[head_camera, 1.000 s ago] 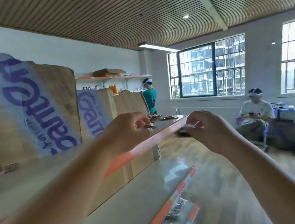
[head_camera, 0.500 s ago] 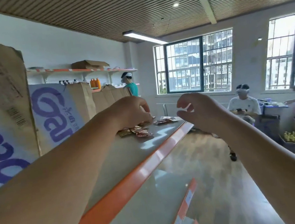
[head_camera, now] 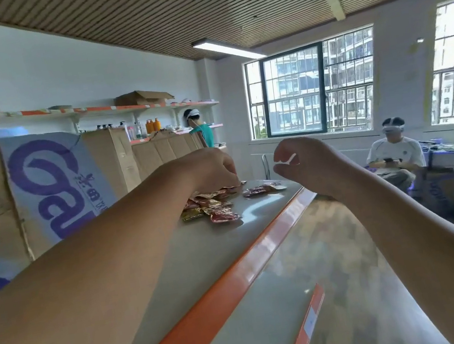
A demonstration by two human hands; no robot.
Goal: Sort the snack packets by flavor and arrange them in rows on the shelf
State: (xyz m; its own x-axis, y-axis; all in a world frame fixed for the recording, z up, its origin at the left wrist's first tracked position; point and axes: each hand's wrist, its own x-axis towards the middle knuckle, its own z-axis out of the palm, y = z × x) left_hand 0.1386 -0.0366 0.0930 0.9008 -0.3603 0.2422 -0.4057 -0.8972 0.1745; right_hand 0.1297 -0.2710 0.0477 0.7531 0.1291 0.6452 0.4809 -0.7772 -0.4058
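Snack packets [head_camera: 211,208], red-gold foil, lie heaped, mostly unsorted. Left hand [head_camera: 213,168] curls over them, grasp hidden; right hand [head_camera: 305,164] hovers slack, empty. Next, probably: separate one flavour.

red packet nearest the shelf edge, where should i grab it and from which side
Probably pinch the red packet at its free right end from above: it lies flat on the shelf, its left end against the pile by the left hand.

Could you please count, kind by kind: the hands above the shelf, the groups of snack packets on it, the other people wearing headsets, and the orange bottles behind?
Hands: 2, the left hand and the right hand
Packet groups: 2, the large pile and the small group
People with headsets: 2, the standing person and the seated person
Orange bottles: 2
Total: 8
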